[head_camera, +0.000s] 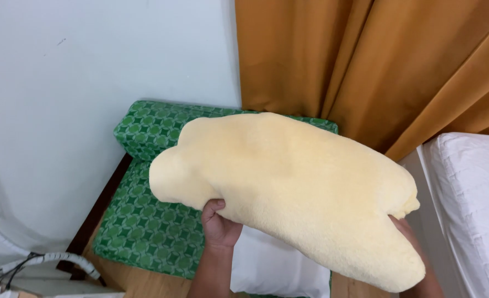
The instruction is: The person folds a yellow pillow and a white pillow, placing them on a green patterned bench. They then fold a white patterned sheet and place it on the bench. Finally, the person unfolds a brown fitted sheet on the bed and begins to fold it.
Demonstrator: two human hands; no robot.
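Head view. A soft pale-yellow fleece-covered pillow (288, 193) is held in the air in front of the person, above a green patterned seat cushion (145, 226) that lies on a wooden frame in the corner by the white wall (90, 66). The pillow's long axis runs from upper left to lower right across the view, its left end bulging over the cushion's rear edge and its right end hanging low near a white quilted mattress (470, 193).

The left hand (219, 223) is closed on the pillow's lower edge near the left third, thumb on the near face and fingers tucked out of sight underneath. The right hand (407, 232) shows only at the wrist and knuckles under the right end; it bears against the pillow there, but whether it is clenched cannot be told. Both hands sit below the pillow, the left more fully in view.

A white pillow (272, 265) lies under the yellow one, at the cushion's front edge. Mustard-orange curtains (377, 66) hang behind.
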